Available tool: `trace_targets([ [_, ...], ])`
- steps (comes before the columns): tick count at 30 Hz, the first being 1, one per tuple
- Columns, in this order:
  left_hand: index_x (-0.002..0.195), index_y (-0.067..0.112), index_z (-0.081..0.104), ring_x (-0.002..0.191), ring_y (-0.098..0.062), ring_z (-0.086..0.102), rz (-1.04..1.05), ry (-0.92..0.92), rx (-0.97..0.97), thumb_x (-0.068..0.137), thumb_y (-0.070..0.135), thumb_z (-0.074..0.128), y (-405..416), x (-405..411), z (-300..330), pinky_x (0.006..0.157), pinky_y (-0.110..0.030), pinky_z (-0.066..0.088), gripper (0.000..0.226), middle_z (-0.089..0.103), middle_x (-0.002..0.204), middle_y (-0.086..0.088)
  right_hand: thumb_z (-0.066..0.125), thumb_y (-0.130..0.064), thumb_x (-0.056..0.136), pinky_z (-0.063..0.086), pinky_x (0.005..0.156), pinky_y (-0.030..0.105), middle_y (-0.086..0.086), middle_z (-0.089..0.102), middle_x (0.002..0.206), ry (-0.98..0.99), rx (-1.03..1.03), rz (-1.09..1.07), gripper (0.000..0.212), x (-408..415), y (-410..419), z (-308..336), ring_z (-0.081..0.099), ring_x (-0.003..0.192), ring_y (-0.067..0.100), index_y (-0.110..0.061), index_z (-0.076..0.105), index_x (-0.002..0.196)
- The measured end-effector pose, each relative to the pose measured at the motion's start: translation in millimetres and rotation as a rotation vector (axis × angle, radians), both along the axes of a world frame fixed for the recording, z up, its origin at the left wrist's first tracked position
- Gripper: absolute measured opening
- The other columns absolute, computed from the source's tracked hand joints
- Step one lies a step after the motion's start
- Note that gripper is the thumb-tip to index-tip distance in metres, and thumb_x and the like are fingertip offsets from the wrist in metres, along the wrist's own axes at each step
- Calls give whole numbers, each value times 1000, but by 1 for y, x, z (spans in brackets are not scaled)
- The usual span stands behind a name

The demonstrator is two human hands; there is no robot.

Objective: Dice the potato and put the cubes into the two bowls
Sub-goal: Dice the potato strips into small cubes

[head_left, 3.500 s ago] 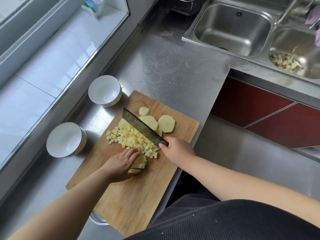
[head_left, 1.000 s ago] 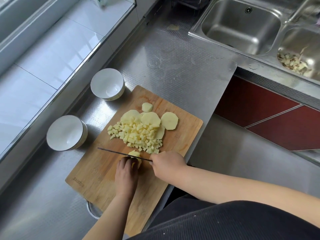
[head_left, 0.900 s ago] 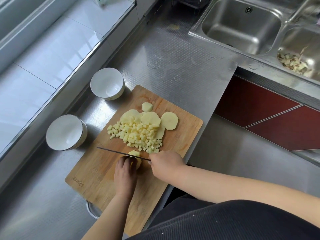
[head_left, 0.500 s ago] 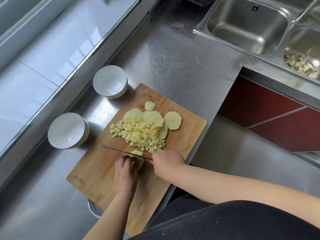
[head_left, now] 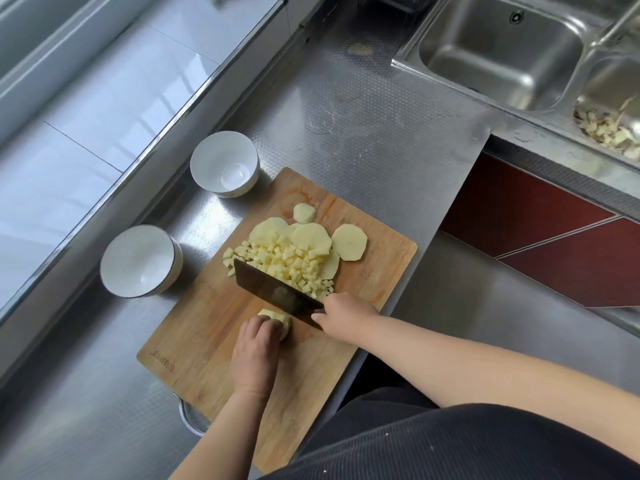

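Our left hand [head_left: 255, 355] lies palm down, fingers [head_left: 260, 323] curled forward and pressing at their tips, forearm running back toward the lower frame edge. Our right hand [head_left: 343, 318] is closed in a grip, knuckles up, its bare forearm extending rightward and down to the body.

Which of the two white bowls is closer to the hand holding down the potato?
The nearer bowl, beside the cutting board's left edge. It is closer to the left hand than the farther bowl by the board's far corner. Both look empty.
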State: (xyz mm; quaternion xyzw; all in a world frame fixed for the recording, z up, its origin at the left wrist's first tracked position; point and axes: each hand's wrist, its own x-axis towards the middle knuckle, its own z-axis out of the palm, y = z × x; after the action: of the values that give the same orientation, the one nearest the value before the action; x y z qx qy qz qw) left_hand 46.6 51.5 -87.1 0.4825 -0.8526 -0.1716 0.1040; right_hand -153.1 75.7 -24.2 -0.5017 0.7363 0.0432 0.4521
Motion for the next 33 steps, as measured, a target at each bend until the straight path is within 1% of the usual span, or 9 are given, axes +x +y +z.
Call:
trace_targets([
  [3,87,4,69,78,-31,59,1,6,-27,77,5,74,2,3,-4,63,-35,50,11,63,89,-13,39,-35,103,39,66,32,12,62,107,54,-84,110,34,1,3,11,59,96,32,-9,60,110],
  [5,88,1,69,78,-33,59,19,9,-6,65,-7,82,4,6,-6,63,-37,50,28,64,91,-16,37,-31,104,37,63,32,12,63,105,95,-166,170,32,8,8,19,60,94,33,-10,60,110],
  [9,88,0,71,80,-34,61,66,15,9,67,-4,82,4,6,-7,62,-37,51,23,66,91,-16,39,-19,102,26,48,27,12,64,98,155,-260,255,22,20,14,29,62,88,31,-11,59,109],
  [12,91,-1,72,82,-37,64,71,27,17,73,-2,78,4,6,-10,63,-40,53,19,67,96,-18,42,-14,100,23,45,27,11,66,96,165,-260,310,18,25,20,32,62,83,31,-10,58,106],
  [16,91,0,72,79,-37,64,89,28,37,72,-2,80,3,6,-12,61,-38,52,20,68,94,-17,43,-12,99,25,48,27,12,65,100,157,-228,293,18,27,21,33,61,87,33,-9,58,108],
  [19,92,1,73,80,-35,64,59,15,13,78,5,75,2,6,-13,61,-37,52,15,68,94,-16,43,-13,100,33,56,30,12,64,104,178,-187,294,19,27,21,32,60,92,33,-9,58,109],
  [26,92,2,73,79,-33,63,14,-8,-6,66,-5,83,1,7,-10,59,-36,52,29,67,91,-15,47,-2,94,41,65,31,9,63,108,226,-68,271,24,35,17,19,60,96,28,-9,60,113],
  [30,93,4,73,79,-32,63,7,-16,-2,66,-5,83,1,7,-8,60,-35,52,29,67,91,-13,43,-16,101,40,67,32,11,61,113,177,-41,195,23,31,20,3,59,100,30,-10,60,116],
  [33,88,6,72,76,-30,61,-15,-12,-3,65,-4,82,1,5,-2,58,-32,49,27,65,88,-10,42,-29,103,41,69,32,11,60,113,81,8,82,30,19,17,1,59,101,31,-9,60,115],
])
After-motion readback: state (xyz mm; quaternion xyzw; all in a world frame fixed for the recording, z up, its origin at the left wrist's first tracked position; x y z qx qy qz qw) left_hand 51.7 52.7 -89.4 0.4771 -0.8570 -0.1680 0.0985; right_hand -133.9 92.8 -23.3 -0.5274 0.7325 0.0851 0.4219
